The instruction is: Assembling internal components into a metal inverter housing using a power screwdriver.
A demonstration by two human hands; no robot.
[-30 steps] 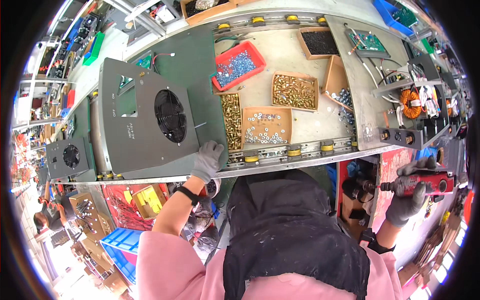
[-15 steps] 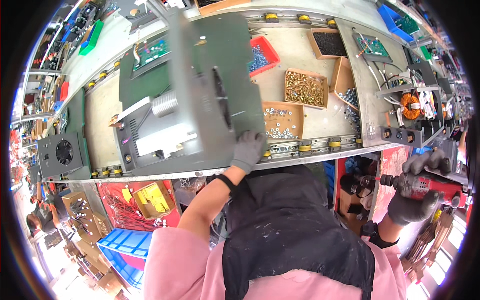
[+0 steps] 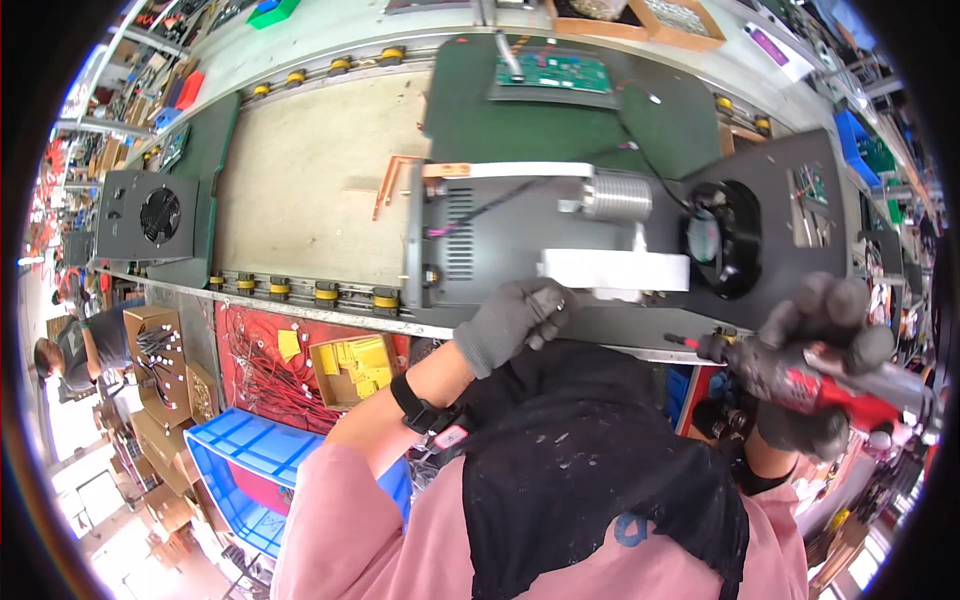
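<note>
A grey metal chassis (image 3: 520, 250) lies open side up on the bench in front of me, with a round fan (image 3: 720, 240), a silver cylinder (image 3: 618, 196) and a white block (image 3: 615, 270) inside it. My left hand (image 3: 512, 322), in a grey glove, rests on the chassis's near edge next to the white block. My right hand (image 3: 815, 350), also gloved, grips a red and black electric screwdriver (image 3: 800, 380) whose tip points left toward the chassis's near right corner.
A second grey box with a fan (image 3: 150, 215) stands at the far left of the bench. A green circuit board (image 3: 550, 75) lies on a dark mat (image 3: 520, 125) behind the chassis. Blue bins (image 3: 240, 460) and cardboard boxes (image 3: 160, 345) sit below the bench; another person (image 3: 75, 360) works at left.
The chassis has been tipped over from standing on its side and now lies flat before me. My right hand has raised the screwdriver toward it. My view has shifted left along the bench.
</note>
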